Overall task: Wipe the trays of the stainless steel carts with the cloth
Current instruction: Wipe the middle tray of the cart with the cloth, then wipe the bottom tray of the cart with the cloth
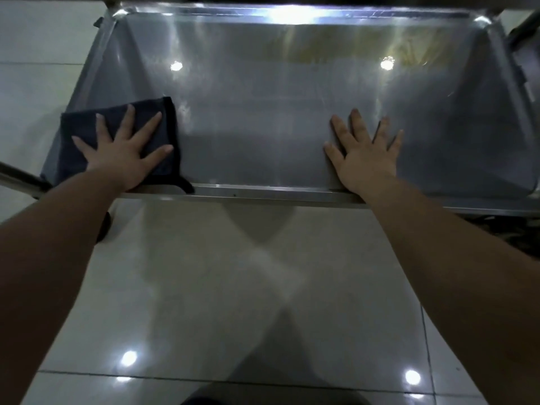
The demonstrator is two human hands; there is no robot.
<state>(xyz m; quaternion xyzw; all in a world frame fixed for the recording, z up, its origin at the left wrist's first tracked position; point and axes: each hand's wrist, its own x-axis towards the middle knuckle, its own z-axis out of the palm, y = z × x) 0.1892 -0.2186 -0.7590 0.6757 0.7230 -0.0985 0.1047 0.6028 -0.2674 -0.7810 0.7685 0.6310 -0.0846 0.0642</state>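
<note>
We look down on a steel tray (292, 92), both our forearms stretched forward over its near rim. Left hand (125, 150): palm down, fingers straight and spread wide, pressing flat on the cloth (79, 127); nothing is gripped. The cloth is dark, folded roughly square, lying at the tray's near left corner, its left edge up against the tray's left wall and one corner trailing over the near rim by the left wrist. Right hand (365, 153): also palm down, fingers straight and splayed, resting bare on the tray floor toward the near right, heel at the rim, holding nothing. The hands sit well apart, with bare metal between them. The tray surface is hazy with faint streaks and bright ceiling-light glints near the far side. Below the rim, glossy pale floor tiles (233, 287) show light spots and crossing shadows of our arms.
</note>
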